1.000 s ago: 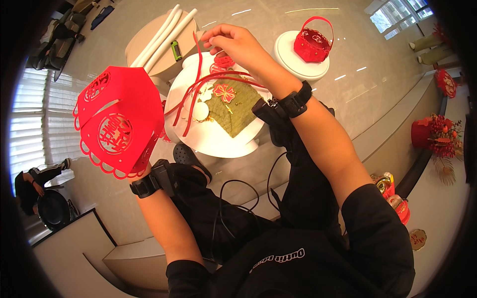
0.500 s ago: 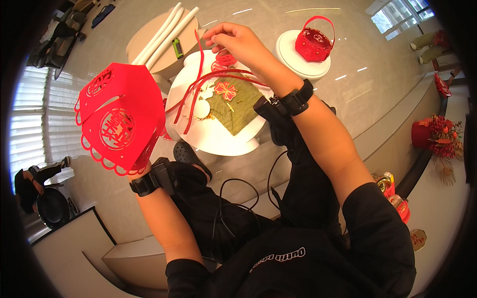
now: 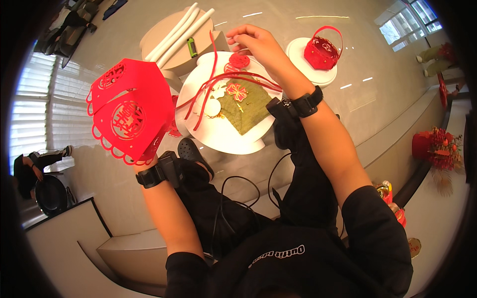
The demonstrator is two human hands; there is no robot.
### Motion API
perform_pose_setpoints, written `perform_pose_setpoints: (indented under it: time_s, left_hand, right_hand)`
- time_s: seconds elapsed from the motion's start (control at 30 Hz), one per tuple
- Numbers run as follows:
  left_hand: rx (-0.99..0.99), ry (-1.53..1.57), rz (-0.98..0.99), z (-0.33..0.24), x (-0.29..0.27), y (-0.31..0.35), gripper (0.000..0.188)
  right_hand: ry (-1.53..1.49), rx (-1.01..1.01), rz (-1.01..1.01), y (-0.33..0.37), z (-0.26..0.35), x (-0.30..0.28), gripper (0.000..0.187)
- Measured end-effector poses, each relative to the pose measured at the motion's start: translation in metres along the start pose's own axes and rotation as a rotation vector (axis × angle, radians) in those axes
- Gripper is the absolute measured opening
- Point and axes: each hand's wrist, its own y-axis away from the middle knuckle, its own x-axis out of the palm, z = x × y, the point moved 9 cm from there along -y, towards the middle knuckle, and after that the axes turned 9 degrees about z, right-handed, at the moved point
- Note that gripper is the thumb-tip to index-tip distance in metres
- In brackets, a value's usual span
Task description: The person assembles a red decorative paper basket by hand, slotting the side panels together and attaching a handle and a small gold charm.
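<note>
A glossy, rounded white worktop (image 3: 228, 144) stands between the two hands, partly below the right hand (image 3: 251, 43). Left of that hand is a tan round table (image 3: 158, 31); right of it, a smooth white stool (image 3: 323, 78). The thin-walled, faceted red lantern (image 3: 150, 94) covers most of the left hand (image 3: 144, 167), so I cannot tell that hand's grip; the lantern has cut-out roundels and a scalloped, looped edge. The right hand is released, its fingers loosely bent. Smooth white tubes (image 3: 171, 38) lie on the table, left of it. Below it, a creased green square (image 3: 248, 115) rests on the worktop. Right of it, a many-sided red basket (image 3: 318, 55) with an arched handle sits on the stool. Nearer the right hand are narrow, curving red strips (image 3: 216, 54), a lacy red rosette (image 3: 240, 60) and, smallest, a pale-edged red flower (image 3: 236, 91) on the square.
</note>
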Motion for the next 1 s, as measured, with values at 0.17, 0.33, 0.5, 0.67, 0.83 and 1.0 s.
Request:
perform_pose_setpoints:
  time_s: [0.17,0.33,0.5,0.67,0.83,1.0]
  left_hand:
    - [-0.064,0.077,0.086,-0.007,0.018,0.0,0.029]
    - [-0.033,0.008,0.037,-0.02,0.028,-0.017,0.029]
    - [0.116,-0.392,0.037,-0.041,0.052,-0.024,0.02]
    - [-0.031,-0.473,0.214,-0.049,0.097,-0.021,0.019]
    - [-0.23,-0.638,0.33,-0.034,0.107,-0.014,0.02]
    - [-0.293,-0.559,0.334,-0.019,0.094,-0.011,0.019]
  right_hand:
    - [0.087,0.045,0.091,-0.005,-0.004,0.002,0.025]
    - [0.208,0.096,0.239,-0.002,-0.009,0.019,0.022]
    - [0.347,0.091,0.391,0.001,-0.013,0.029,0.023]
    - [0.274,0.1,0.397,0.008,0.002,0.033,0.025]
    - [0.172,0.139,0.463,0.011,0.005,0.042,0.032]
    - [0.324,0.159,0.53,0.015,-0.002,0.042,0.024]
